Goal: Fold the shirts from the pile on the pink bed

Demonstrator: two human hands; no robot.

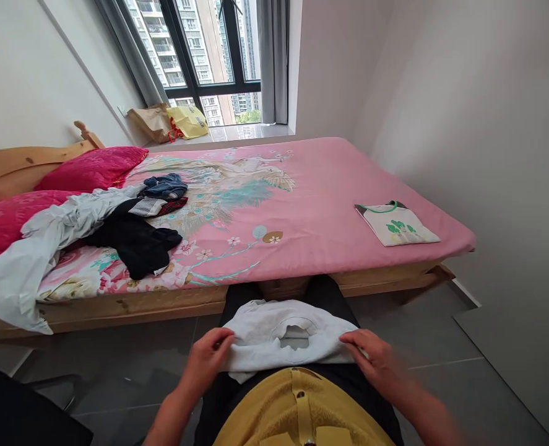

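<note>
Left hand [209,356] pinches white garment [260,356] at one edge; right hand [371,354] pinches opposite edge; opening [295,339] lies between the fingers [354,337].

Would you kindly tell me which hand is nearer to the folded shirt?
Right: the right hand is below the folded shirt in the picture, while the left hand is also below but well off to its left.

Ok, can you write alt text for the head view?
A person's left hand and right hand hold a white garment by its sides. On the pink bed ahead lie a folded shirt at right and loose clothes at left.
</note>
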